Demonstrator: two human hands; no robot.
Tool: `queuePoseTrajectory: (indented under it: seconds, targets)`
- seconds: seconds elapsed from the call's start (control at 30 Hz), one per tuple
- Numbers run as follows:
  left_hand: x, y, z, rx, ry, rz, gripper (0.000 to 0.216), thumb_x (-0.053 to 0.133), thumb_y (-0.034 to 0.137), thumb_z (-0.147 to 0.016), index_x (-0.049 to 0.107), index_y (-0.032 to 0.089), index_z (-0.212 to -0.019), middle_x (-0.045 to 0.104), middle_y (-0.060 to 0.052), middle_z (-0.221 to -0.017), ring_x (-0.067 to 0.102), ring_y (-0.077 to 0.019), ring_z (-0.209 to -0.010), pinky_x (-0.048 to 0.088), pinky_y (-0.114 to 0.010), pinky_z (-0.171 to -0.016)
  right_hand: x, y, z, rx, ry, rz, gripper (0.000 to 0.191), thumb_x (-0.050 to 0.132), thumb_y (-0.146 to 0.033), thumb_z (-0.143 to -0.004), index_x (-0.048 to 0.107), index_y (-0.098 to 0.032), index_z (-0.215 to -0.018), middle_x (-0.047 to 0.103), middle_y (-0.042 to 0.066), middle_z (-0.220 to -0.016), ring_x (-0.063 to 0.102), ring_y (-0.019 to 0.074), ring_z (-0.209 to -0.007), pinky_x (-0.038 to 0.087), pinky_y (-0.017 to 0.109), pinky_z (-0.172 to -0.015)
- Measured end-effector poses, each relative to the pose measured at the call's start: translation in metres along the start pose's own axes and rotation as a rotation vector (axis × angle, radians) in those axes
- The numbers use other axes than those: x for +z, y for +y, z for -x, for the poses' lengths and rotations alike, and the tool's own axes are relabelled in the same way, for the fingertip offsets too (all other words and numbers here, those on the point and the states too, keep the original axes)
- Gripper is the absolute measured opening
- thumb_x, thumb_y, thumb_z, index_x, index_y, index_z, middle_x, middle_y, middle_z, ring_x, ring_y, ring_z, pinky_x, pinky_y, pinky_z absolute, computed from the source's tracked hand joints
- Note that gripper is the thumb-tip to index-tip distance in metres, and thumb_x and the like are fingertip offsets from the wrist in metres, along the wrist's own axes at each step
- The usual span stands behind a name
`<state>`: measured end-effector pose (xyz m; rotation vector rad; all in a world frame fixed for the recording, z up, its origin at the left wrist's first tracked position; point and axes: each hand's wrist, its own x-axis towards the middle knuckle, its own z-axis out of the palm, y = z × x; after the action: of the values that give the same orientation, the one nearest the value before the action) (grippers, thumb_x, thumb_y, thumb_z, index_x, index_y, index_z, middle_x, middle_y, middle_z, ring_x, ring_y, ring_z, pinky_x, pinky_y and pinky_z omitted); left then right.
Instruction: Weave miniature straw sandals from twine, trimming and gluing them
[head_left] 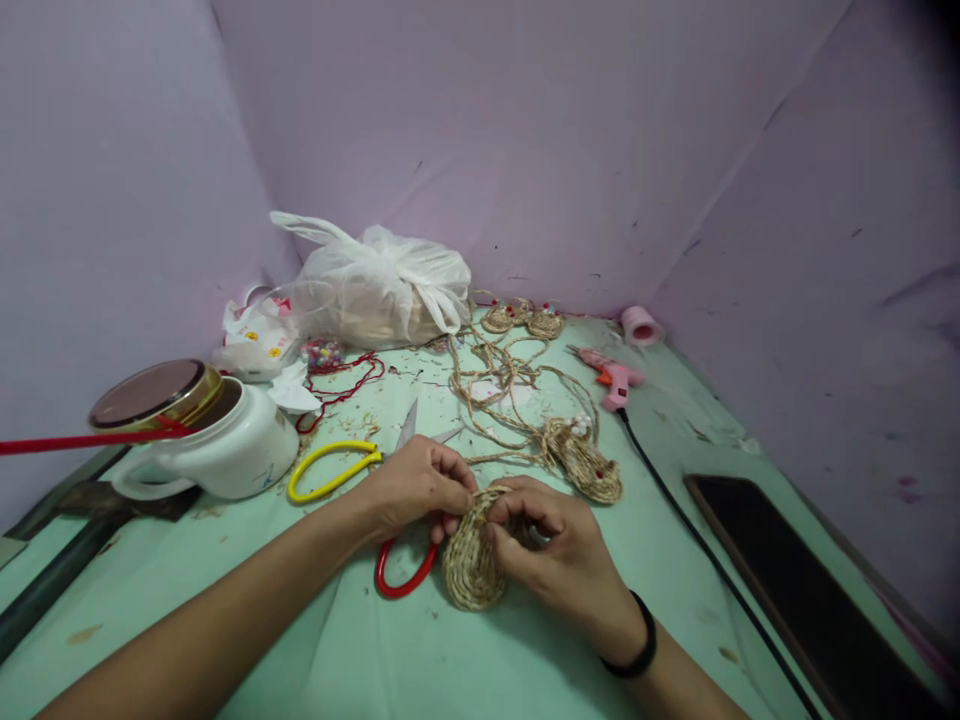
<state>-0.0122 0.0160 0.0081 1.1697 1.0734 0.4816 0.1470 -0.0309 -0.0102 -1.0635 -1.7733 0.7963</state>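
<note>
Between my two hands is a small coiled straw-rope sole [474, 572], oval and pale brown. My left hand [424, 490] pinches its upper left edge with closed fingers. On its upper right side, my right hand [551, 535] grips it between thumb and fingers; a black band circles that wrist. Scissors [335, 472] with one yellow and one red handle lie open beneath and beside my left hand. Just beyond my right hand rests another woven straw piece shaped like a tiny slipper [592, 470], with white and red beads. Loose straw rope [491, 400] trails behind it.
A pink glue gun [616, 380] with a black cord lies right, near a dark phone [795, 590] and pink roll [641, 326]. Left are a white mug [259, 445], a hammer [75, 560] and red thread [349, 385]. A plastic bag [382, 285] and small straw slippers [545, 322] sit behind.
</note>
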Motion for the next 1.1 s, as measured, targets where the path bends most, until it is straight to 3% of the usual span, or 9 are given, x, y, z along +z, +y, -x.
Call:
queuePoseTrajectory:
  seconds: [0.17,0.33,0.57,0.83,1.0,1.1]
  targets:
    - [-0.002,0.004,0.007,0.001,0.005,-0.071,0.009,0.057,0.014,-0.054,0.059,0.011,-0.063,0.052,0.004,-0.04,0.048,-0.0086,-0.036,0.042,-0.019,-0.036,0.003,0.0,0.0,0.011,0.013,0.008,0.013,0.055,-0.005,-0.063,0.058,-0.017,-0.061,0.063,0.002,-0.069,0.058,0.0128,-0.065,0.044,0.02,-0.056]
    - [-0.004,0.006,0.01,0.111,0.003,-0.198,0.007,0.056,0.017,-0.061,0.059,0.011,-0.058,0.046,0.006,-0.037,0.039,-0.0041,-0.032,0.031,-0.015,-0.033,0.005,-0.003,0.002,0.053,-0.022,-0.026,0.012,0.056,-0.005,-0.063,0.058,-0.016,-0.059,0.063,0.003,-0.07,0.058,0.0125,-0.063,0.043,0.02,-0.053]
    - [-0.013,0.0,0.007,0.074,-0.158,-0.158,0.007,0.053,0.016,-0.059,0.059,0.012,-0.061,0.051,0.004,-0.038,0.044,-0.0078,-0.031,0.037,-0.019,-0.034,0.004,-0.004,0.003,0.001,-0.067,-0.11,0.011,0.058,-0.006,-0.064,0.06,-0.016,-0.062,0.065,0.005,-0.073,0.061,0.015,-0.07,0.047,0.022,-0.061]
    - [-0.003,-0.005,0.002,0.167,-0.047,-0.308,0.007,0.049,0.009,-0.049,0.054,0.013,-0.052,0.042,0.007,-0.042,0.036,-0.0038,-0.039,0.027,-0.015,-0.037,0.006,-0.003,0.005,0.059,-0.057,-0.101,0.014,0.056,-0.004,-0.062,0.06,-0.018,-0.062,0.064,0.003,-0.073,0.06,0.0146,-0.069,0.046,0.023,-0.061]
    - [0.004,-0.002,0.009,0.094,0.011,-0.253,0.008,0.047,0.012,-0.052,0.054,0.014,-0.056,0.045,0.006,-0.04,0.041,-0.0064,-0.037,0.031,-0.016,-0.035,0.007,-0.008,0.001,0.214,0.034,-0.151,0.009,0.059,-0.011,-0.065,0.061,-0.018,-0.061,0.061,0.008,-0.103,0.055,0.0214,-0.099,0.042,0.032,-0.084]
    - [0.006,-0.001,0.012,0.074,0.002,-0.214,0.006,0.049,0.015,-0.055,0.055,0.015,-0.057,0.046,0.005,-0.038,0.044,-0.0081,-0.034,0.033,-0.017,-0.033,0.008,-0.009,0.0,0.288,0.064,-0.215,0.006,0.061,-0.015,-0.066,0.061,-0.018,-0.06,0.065,0.007,-0.087,0.06,0.0205,-0.086,0.045,0.033,-0.077]
